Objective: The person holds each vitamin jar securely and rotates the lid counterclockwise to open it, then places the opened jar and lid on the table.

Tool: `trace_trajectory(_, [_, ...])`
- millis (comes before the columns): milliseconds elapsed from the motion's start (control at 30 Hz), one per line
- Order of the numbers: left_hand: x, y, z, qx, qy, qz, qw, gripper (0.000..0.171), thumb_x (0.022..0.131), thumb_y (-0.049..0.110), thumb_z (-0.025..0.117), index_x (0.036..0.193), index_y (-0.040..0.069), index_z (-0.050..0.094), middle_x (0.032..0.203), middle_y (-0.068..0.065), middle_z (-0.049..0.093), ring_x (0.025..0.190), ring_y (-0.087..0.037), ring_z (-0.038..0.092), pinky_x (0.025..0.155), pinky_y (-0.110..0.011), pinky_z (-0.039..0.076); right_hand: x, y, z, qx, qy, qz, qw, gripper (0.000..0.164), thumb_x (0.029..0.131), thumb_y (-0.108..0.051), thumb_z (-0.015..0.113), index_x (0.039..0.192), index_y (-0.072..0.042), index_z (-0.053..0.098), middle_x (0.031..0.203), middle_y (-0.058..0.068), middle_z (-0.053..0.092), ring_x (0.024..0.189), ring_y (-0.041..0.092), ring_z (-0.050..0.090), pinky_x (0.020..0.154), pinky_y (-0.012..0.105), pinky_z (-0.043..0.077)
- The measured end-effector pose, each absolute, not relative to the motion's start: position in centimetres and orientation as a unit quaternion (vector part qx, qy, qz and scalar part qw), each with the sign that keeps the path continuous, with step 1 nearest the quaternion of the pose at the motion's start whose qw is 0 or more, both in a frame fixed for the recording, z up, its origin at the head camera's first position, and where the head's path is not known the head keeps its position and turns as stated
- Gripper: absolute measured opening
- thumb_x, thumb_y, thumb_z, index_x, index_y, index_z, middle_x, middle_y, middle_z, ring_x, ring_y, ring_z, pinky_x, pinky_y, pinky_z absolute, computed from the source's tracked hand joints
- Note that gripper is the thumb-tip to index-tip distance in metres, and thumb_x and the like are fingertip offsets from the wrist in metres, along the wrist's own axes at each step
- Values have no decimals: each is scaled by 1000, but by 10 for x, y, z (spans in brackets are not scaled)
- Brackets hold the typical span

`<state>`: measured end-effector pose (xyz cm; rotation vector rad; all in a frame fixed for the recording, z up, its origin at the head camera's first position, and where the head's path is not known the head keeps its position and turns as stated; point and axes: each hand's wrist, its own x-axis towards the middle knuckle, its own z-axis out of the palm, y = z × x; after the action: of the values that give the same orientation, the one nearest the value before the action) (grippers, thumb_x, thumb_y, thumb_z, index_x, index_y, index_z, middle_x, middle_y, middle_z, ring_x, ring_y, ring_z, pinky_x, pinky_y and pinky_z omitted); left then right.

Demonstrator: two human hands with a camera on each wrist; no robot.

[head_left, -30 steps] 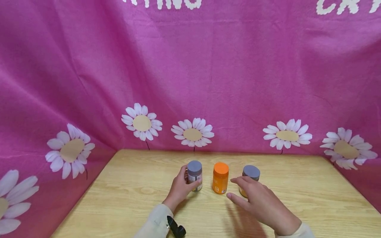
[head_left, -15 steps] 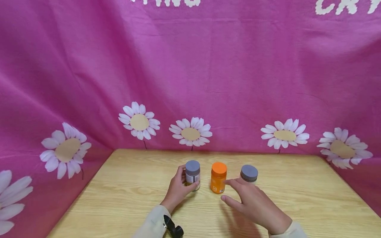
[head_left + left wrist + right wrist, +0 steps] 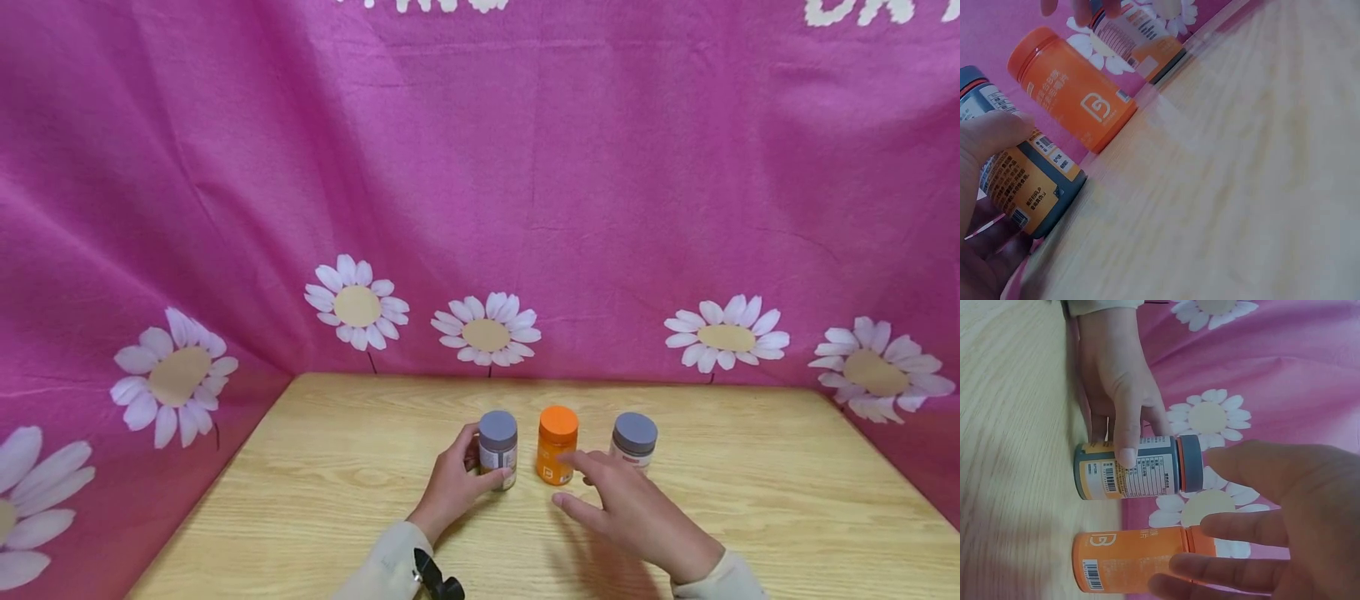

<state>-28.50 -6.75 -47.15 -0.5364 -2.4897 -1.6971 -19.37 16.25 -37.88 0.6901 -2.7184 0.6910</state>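
At the far left of the work, a black device (image 3: 435,577) is sitting on the cuff of the left sleeve (image 3: 386,567). Beyond it, the left hand (image 3: 447,487) is gripping the left grey-lidded jar (image 3: 498,454), its thumb lying across the front and its fingers wrapping round the far side. Just right of that jar, the orange jar (image 3: 552,454) is standing upright on the wooden table (image 3: 300,500), between the two hands. The right hand (image 3: 637,512) is hovering over the table with its fingers spread and holding nothing; its index fingertip is overlapping the orange jar in the head view, though I cannot tell whether the two are touching. Behind the right hand, the right grey-lidded jar (image 3: 634,433) is standing partly hidden.

As for looks, the left grey-lidded jar is showing a dark body, white and yellow-orange label panels, fine print, barcodes and a thin red-orange ring under its lid. The orange jar is wearing a matching orange lid, a white B-shaped logo and a small barcode near its base. The right grey-lidded jar is showing a white and orange printed label above a dark base. Behind everything, a magenta cloth (image 3: 600,183) with white daisies is hanging.
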Motion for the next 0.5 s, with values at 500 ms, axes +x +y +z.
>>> trace_trajectory(500, [-258, -56, -464, -240, -802, -547, -25, 61, 71, 41, 74, 124, 41, 45, 109, 13, 58, 99, -8, 55, 84, -29, 44, -195, 159, -381, 245, -923, 268, 130, 45, 81, -39, 65, 117, -16, 55, 108, -7, 60, 81, 4, 55, 71, 26, 46])
